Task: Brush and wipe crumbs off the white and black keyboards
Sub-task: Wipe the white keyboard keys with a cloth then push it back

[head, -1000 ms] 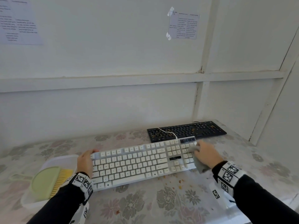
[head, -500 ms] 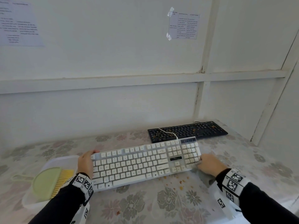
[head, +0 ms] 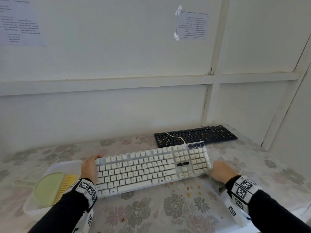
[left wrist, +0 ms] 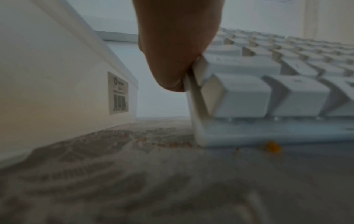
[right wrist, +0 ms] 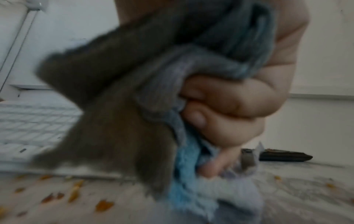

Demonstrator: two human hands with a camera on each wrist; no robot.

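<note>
Near the left edge of the tabletop (head: 168,214) we saw a pale plastic tub (head: 55,167) holding a green dustpan (head: 47,187) and a yellow-bristled brush (head: 65,185). In the left wrist view the tub's side, with a barcode label (left wrist: 118,93), stood just beside the keyboard's end.

Our left hand (head: 89,167) gripped the left end of the white keyboard (head: 151,167). Its fingertips (head: 98,156) curled over the far corner, and the thumb (left wrist: 172,45) pressed against the end by the corner key. The white keyboard lay flat across the middle of the tabletop, its right end angled toward the back. A few small crumbs (left wrist: 272,147) sat under its near left corner.

More orange crumbs (head: 190,189) were scattered on the flowered cover between the keyboard's front edge and the near edge of the tabletop, toward the right.

Our right hand (head: 220,172) sat at the keyboard's near right corner, fingers (right wrist: 229,106) curled tight round a bunched grey cloth (right wrist: 124,98) with a blue side showing. The cloth hung down to the tabletop, and in the wrist view it was blurred. We could not tell whether it touched the keys.

Behind the white keyboard, at the back right of the tabletop, lay the black keyboard (head: 198,135) with orange specks among its keys. A white cable (head: 176,136) ran across it to the back of the white keyboard.

On the wall above, two printed sheets (head: 193,25) were taped up.
</note>
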